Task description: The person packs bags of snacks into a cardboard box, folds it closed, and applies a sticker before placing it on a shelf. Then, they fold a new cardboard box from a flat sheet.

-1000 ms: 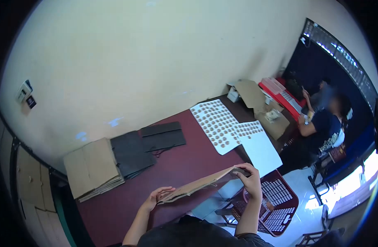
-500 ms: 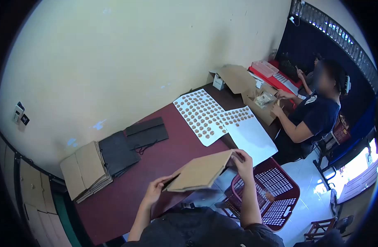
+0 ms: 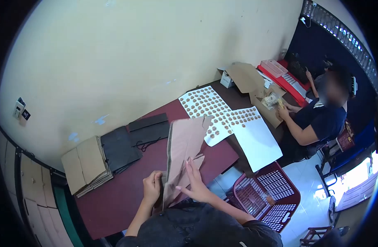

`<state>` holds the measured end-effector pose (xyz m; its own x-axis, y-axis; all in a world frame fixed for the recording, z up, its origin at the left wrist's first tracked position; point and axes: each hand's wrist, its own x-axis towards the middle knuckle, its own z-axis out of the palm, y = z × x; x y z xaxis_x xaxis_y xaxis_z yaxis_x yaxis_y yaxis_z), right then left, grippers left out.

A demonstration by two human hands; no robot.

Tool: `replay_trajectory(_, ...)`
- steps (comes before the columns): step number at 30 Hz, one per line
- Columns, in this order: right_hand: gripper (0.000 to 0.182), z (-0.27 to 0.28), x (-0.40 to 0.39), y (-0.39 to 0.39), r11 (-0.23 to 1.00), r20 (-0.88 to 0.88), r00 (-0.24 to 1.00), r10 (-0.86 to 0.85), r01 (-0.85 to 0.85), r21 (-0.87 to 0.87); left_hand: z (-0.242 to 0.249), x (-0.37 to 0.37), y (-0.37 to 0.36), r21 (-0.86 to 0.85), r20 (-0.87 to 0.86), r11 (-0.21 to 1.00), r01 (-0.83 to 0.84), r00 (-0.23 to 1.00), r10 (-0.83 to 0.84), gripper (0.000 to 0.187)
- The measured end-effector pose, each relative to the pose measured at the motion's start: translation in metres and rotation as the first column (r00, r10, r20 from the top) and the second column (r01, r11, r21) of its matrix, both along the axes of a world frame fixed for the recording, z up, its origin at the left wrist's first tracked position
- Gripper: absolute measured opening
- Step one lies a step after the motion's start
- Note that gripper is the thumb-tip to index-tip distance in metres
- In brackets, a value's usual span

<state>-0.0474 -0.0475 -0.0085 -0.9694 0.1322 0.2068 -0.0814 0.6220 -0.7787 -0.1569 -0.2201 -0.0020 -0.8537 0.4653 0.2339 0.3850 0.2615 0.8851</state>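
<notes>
A brown paper bag [image 3: 184, 144] stands tilted upright in front of me, over the near side of the maroon table [image 3: 114, 206]. My left hand [image 3: 152, 186] is closed on its left edge, low down. My right hand [image 3: 196, 184] lies against the bag's right face with fingers stretched out and thumb apart. Part of the bag's lower end is hidden by my hands and body. Left of it on the table are a black paper bag with cord handles [image 3: 149, 129], more black bags [image 3: 119, 150] and a stack of brown paper bags [image 3: 84, 166].
White sheets of round stickers [image 3: 255, 140] lie at the table's right end. An open cardboard box [image 3: 248, 78] stands beyond, where a seated co-worker [image 3: 320, 119] handles a small packet. A maroon plastic basket [image 3: 275, 181] is on my right. The wall runs behind the table.
The bag has swung from lying nearly flat to standing upright, its other face showing. My right hand has moved left from its far corner onto its face. My left hand keeps hold.
</notes>
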Motion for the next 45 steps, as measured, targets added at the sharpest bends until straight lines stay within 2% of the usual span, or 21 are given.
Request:
replay_trajectory(1, 0.089, -0.001, -0.005, -0.004, 1.000, 0.004, 1.000, 0.011, -0.011, -0.004, 0.004, -0.001, 0.002, 0.034, -0.061, 0.999, -0.013, 0.998, 0.015, 0.029)
replay_trajectory(6, 0.087, -0.008, -0.034, 0.000, 0.979, -0.044, 0.998, -0.047, 0.037, -0.202, 0.010, -0.001, 0.001, -0.019, -0.044, 0.998, -0.064, 0.997, 0.063, 0.022)
replay_trajectory(7, 0.094, -0.017, -0.041, 0.004, 0.962, -0.055, 0.998, -0.021, 0.005, -0.271, 0.009, -0.002, 0.001, 0.006, -0.043, 0.997, -0.075, 0.996, 0.075, 0.021)
replay_trajectory(10, 0.104, 0.006, -0.051, -0.006, 0.974, -0.060, 0.996, 0.065, -0.076, -0.212, 0.013, -0.004, 0.001, 0.010, -0.006, 0.994, -0.109, 0.994, 0.109, 0.015)
replay_trajectory(11, 0.111, 0.005, -0.056, -0.010, 0.957, -0.072, 0.994, 0.077, -0.094, -0.275, 0.013, -0.005, 0.002, 0.044, -0.008, 0.994, -0.102, 0.995, 0.102, 0.014)
replay_trajectory(14, 0.108, 0.004, -0.073, -0.014, 0.954, -0.021, 0.996, 0.084, -0.086, -0.288, 0.014, -0.012, -0.002, 0.100, -0.003, 0.990, -0.102, 0.995, 0.103, 0.012)
replay_trajectory(16, 0.101, -0.014, -0.084, -0.011, 0.954, -0.066, 0.993, 0.102, -0.116, -0.277, 0.015, -0.017, -0.007, 0.042, 0.031, 0.986, -0.163, 0.986, 0.161, 0.015)
replay_trajectory(18, 0.095, -0.019, -0.091, -0.011, 0.889, -0.083, 0.981, 0.173, -0.192, -0.415, 0.014, -0.021, -0.008, 0.052, 0.021, 0.979, -0.196, 0.981, 0.195, 0.016)
replay_trajectory(22, 0.096, -0.004, -0.091, -0.023, 0.881, -0.059, 0.986, 0.158, -0.168, -0.443, 0.011, -0.025, -0.009, 0.099, -0.015, 0.968, -0.232, 0.972, 0.235, 0.019)
replay_trajectory(23, 0.096, 0.001, -0.090, -0.024, 0.881, -0.056, 0.985, 0.161, -0.169, -0.442, 0.010, -0.026, -0.009, 0.101, -0.011, 0.967, -0.236, 0.971, 0.238, 0.019)
replay_trajectory(25, 0.098, 0.013, -0.088, -0.022, 0.931, -0.145, 0.970, 0.194, -0.229, -0.285, 0.009, -0.027, -0.008, 0.096, 0.121, 0.954, -0.285, 0.954, 0.273, 0.019)
replay_trajectory(28, 0.095, 0.028, -0.085, -0.019, 0.956, -0.144, 0.971, 0.190, -0.217, -0.199, 0.010, -0.026, -0.005, 0.125, 0.045, 0.956, -0.267, 0.964, 0.263, 0.017)
replay_trajectory(32, 0.086, 0.017, -0.083, -0.021, 0.963, -0.116, 0.987, 0.112, -0.136, -0.233, 0.014, -0.022, -0.001, 0.086, 0.032, 0.974, -0.208, 0.978, 0.206, 0.016)
replay_trajectory(34, 0.073, 0.015, -0.081, -0.022, 0.919, -0.129, 0.988, 0.083, -0.126, -0.374, 0.011, -0.022, 0.000, 0.160, 0.067, 0.980, -0.119, 0.992, 0.110, 0.029)
replay_trajectory(35, 0.073, 0.015, -0.080, -0.022, 0.920, -0.130, 0.988, 0.085, -0.128, -0.371, 0.008, -0.022, 0.000, 0.163, 0.066, 0.979, -0.121, 0.992, 0.111, 0.029)
replay_trajectory(37, 0.062, 0.017, -0.079, -0.020, 0.913, -0.134, 0.989, 0.056, -0.105, -0.394, 0.005, -0.026, 0.002, 0.204, -0.072, 0.979, -0.028, 0.996, 0.043, 0.044)
replay_trajectory(38, 0.062, 0.020, -0.079, -0.020, 0.913, -0.138, 0.989, 0.051, -0.102, -0.395, 0.006, -0.026, 0.002, 0.203, -0.077, 0.979, -0.022, 0.996, 0.038, 0.044)
replay_trajectory(40, 0.050, 0.028, -0.077, -0.020, 0.980, -0.170, 0.984, 0.044, -0.075, -0.184, 0.010, -0.026, 0.003, 0.143, -0.109, 0.989, 0.024, 0.994, -0.009, 0.055)
replay_trajectory(41, 0.050, 0.030, -0.074, -0.022, 0.981, -0.173, 0.985, 0.028, -0.061, -0.186, 0.011, -0.024, 0.003, 0.142, -0.112, 0.989, 0.040, 0.993, -0.024, 0.055)
replay_trajectory(43, 0.043, 0.034, -0.073, -0.028, 0.991, -0.193, 0.976, 0.106, -0.118, -0.056, 0.008, -0.018, 0.007, 0.146, -0.028, 0.988, -0.049, 0.998, 0.054, 0.059)
replay_trajectory(45, 0.042, 0.031, -0.073, -0.030, 0.990, -0.203, 0.970, 0.135, -0.138, -0.005, -0.005, -0.018, 0.002, 0.203, -0.030, 0.979, -0.027, 0.999, 0.033, 0.060)
